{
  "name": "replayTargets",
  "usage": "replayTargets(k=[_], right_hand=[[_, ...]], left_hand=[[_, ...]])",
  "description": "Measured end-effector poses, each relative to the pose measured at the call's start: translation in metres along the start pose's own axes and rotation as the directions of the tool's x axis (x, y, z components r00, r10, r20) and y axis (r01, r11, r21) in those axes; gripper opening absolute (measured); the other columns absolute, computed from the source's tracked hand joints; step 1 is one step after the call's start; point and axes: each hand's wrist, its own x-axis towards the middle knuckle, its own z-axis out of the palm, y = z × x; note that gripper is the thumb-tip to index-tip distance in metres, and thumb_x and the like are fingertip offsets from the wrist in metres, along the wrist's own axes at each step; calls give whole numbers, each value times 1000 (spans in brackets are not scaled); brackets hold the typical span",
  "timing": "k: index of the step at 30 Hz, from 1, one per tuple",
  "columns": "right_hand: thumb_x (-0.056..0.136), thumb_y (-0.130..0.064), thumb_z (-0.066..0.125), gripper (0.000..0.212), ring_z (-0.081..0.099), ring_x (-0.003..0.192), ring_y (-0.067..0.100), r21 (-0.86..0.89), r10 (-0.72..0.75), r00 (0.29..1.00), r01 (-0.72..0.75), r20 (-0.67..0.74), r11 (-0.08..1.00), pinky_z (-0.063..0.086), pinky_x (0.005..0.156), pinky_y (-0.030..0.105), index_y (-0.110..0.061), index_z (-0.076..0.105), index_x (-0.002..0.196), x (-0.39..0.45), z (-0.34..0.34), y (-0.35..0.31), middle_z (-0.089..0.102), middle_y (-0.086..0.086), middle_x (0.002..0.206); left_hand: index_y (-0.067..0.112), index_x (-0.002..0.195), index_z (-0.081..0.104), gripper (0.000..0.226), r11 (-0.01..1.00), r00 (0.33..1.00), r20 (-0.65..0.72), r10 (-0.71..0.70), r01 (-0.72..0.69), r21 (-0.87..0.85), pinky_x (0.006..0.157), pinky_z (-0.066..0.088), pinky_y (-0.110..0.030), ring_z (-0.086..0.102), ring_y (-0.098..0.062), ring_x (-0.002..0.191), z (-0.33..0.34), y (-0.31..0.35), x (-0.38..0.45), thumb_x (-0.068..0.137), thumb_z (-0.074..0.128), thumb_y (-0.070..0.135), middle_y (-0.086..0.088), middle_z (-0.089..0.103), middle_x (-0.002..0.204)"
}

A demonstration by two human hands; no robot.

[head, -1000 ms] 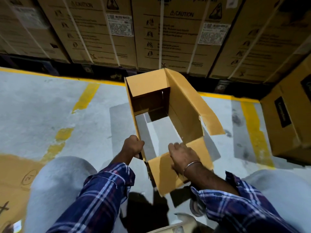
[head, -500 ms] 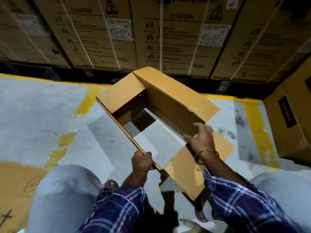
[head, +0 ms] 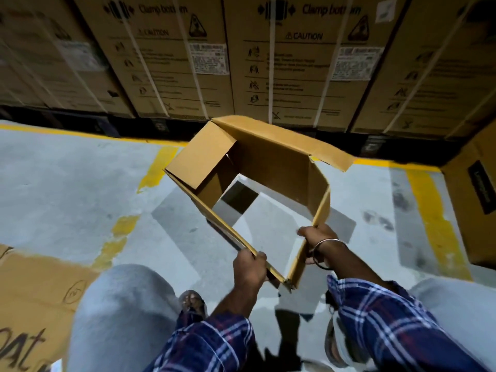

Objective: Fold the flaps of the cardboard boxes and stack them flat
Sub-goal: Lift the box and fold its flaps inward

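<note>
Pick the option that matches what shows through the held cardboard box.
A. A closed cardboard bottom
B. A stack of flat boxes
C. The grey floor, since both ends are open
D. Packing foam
C: the grey floor shows straight through the cardboard box, held by the left hand and right hand.

Warehouse, strapped shipping cartons (head: 171, 57), yellow-lined concrete floor (head: 67, 183)

Along the top of the frame, two large strapped cartons are showing print. The carton at upper middle-left (head: 161, 63) is reading "Clamp bottom" and below it "CAUTION" beside a warning triangle. The carton at upper middle-right (head: 303, 63) is carrying the same two texts. Their white barcode labels are too small to read. At lower left, a flat cardboard sheet (head: 35, 304) is bearing a handwritten circled "21".
</note>
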Motion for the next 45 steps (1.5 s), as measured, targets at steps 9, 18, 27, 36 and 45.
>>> replayTargets(k=[9,18,27,36,45], right_hand=[[88,-16,59,26,63,100,47,-290,-456,826,370,-333,882,52,83,43,-4,59,112,-17,-25,-30,64,28,108],[86,-16,50,27,55,87,45,-439,-798,553,671,-241,598,49,69,45,-20,57,111,-49,-82,-67,63,17,88],[86,-13,53,19,56,87,44,-437,-787,559,658,-263,613,41,68,37,-17,59,104,-44,-84,-72,64,18,90],[77,-19,55,12,61,81,39,-271,-660,625,608,-417,747,54,72,45,-16,59,88,-42,-116,-91,66,12,85],[83,-12,57,21,63,84,36,-193,-622,643,610,-447,768,58,76,51,-21,62,100,-39,-120,-95,66,9,95]], left_hand=[[33,162,-10,98,920,958,-69,277,-244,308,111,43,-45,34,-32,149,-37,58,-20,99,65,27,-9,14,170],[25,149,46,52,524,831,162,532,-473,708,101,53,-45,59,-28,125,-82,95,10,101,57,42,-6,63,137],[18,109,67,34,-490,951,307,15,-261,832,117,22,-64,63,-26,112,-168,112,39,102,48,46,-5,67,99],[24,108,73,49,-665,589,685,430,-306,681,121,20,-52,47,-22,130,-251,160,32,100,39,58,-2,66,119],[10,91,78,48,-650,235,733,638,-347,676,117,21,-70,58,-31,113,-271,192,-3,98,46,45,-13,61,108]])
